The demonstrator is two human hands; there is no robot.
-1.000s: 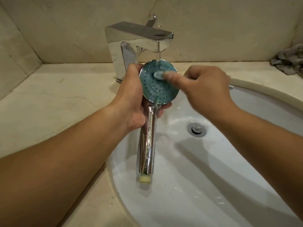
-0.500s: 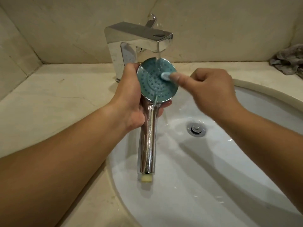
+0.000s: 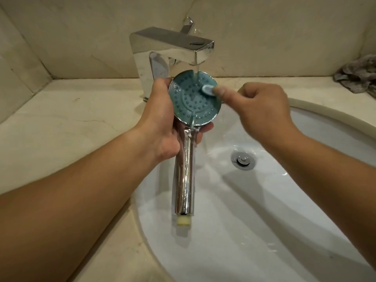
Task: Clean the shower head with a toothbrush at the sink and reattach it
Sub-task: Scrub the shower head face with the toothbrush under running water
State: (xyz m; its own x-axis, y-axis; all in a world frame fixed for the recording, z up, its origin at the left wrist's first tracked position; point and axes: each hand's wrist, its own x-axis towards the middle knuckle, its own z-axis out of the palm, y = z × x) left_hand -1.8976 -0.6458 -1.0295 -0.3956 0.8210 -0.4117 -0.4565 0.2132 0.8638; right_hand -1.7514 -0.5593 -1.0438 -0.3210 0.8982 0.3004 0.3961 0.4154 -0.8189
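A chrome shower head [image 3: 184, 169] with a round teal spray face [image 3: 193, 98] is held upright over the white sink [image 3: 254, 231]. My left hand [image 3: 160, 119] grips it just below and behind the face. My right hand [image 3: 262, 110] holds a toothbrush; its pale head [image 3: 208, 90] presses on the upper right of the face, and the handle is hidden in my fist. Water runs from the chrome tap [image 3: 173, 47] onto the face and drips down the handle.
A crumpled grey cloth [image 3: 358, 76] lies on the beige counter [image 3: 61, 127] at the far right by the wall. The drain plug [image 3: 243, 160] sits in the basin's middle. Marble walls close the back and left.
The toothbrush head slid from the face's centre toward its upper right edge, my right hand drawing back to the right. The left hand and shower head stayed nearly still.
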